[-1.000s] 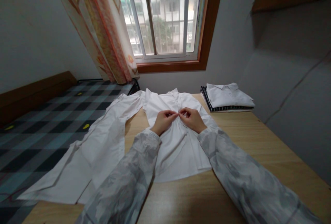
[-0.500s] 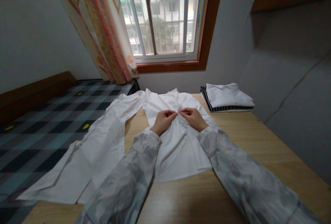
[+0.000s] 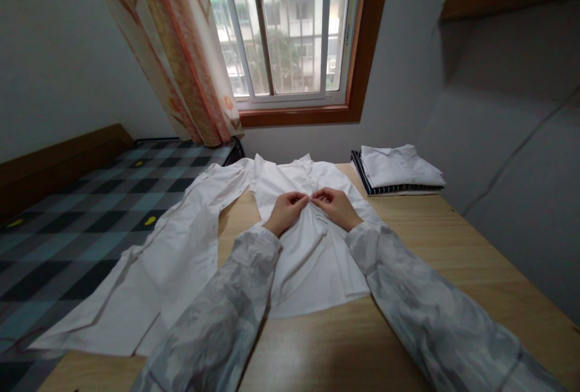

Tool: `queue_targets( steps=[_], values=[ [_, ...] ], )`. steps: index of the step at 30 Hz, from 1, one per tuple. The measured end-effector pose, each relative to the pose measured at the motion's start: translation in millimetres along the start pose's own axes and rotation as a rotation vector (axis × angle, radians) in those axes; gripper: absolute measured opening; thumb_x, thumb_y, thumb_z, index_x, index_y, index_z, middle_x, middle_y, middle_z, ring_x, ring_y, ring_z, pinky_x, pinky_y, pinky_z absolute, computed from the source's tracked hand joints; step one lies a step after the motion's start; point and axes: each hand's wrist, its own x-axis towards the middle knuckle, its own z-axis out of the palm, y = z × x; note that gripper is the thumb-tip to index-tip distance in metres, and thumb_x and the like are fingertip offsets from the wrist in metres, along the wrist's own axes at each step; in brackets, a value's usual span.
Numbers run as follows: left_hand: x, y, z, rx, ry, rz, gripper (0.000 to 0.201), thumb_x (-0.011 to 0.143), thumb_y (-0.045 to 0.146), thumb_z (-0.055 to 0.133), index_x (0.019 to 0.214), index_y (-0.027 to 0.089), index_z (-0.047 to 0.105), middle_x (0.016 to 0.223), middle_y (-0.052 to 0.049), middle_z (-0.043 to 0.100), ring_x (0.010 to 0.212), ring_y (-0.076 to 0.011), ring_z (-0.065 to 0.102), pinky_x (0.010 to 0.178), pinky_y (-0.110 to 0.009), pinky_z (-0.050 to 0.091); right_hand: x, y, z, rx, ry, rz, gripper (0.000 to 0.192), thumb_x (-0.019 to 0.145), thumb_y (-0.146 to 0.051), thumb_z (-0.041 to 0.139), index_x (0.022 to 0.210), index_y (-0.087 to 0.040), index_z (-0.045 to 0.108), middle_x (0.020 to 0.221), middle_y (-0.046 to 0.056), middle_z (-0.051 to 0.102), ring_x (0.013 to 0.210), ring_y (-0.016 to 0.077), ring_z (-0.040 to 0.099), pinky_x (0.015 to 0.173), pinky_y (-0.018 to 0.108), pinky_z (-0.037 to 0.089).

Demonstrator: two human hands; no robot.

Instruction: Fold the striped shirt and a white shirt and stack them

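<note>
A white shirt [image 3: 308, 277] lies on the wooden table, its collar toward the window and its hem toward me. My left hand [image 3: 289, 211] pinches the front of the shirt along its middle line. Close beside it, my right hand [image 3: 336, 206] pinches the same front from the other side, the fingertips of both hands almost touching. Whatever small part sits between the fingertips is too small to make out. Creases run down the cloth from the pinch. Another white shirt [image 3: 181, 259] is spread out on the left, reaching over the table's side.
At the table's [image 3: 453, 271] far right corner stands a stack of folded clothes, a white shirt [image 3: 401, 165] on top of black striped cloth [image 3: 385, 189]. A bed with a checked cover [image 3: 81, 229] adjoins on the left. Behind are a window [image 3: 290, 29] and a curtain [image 3: 181, 48].
Both hands keep their pinch on the shirt front. My right hand has shifted very slightly left, bringing the fingertips closer together. The shirts otherwise lie as before.
</note>
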Motion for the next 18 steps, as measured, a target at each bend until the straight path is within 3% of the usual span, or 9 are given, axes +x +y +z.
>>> queue_targets(
  steps=[6, 18],
  values=[
    [-2.4, 3.6, 3.2, 0.049, -0.024, 0.007, 0.050, 0.077, 0.064, 0.088, 0.087, 0.015, 0.087, 0.082, -0.008, 0.082, 0.073, -0.0198, 0.070, 0.068, -0.028, 0.051, -2.7, -6.0, 0.3, -0.131, -0.012, -0.040, 0.035, 0.094, -0.056, 0.078, 0.092, -0.021, 0.083, 0.083, 0.004, 0.079, 0.065, 0.0163, 0.060, 0.061, 0.029, 0.044],
    [-1.6, 1.5, -1.2, 0.053, 0.028, 0.018, 0.043, 0.077, 0.058, 0.088, 0.086, 0.016, 0.087, 0.083, -0.009, 0.083, 0.075, -0.0212, 0.071, 0.071, -0.031, 0.054, -3.1, -9.8, 2.5, -0.133, 0.002, -0.043, 0.043, 0.092, -0.063, 0.079, 0.088, -0.020, 0.077, 0.083, 0.005, 0.079, 0.061, 0.0150, 0.056, 0.058, 0.028, 0.041]
  ],
)
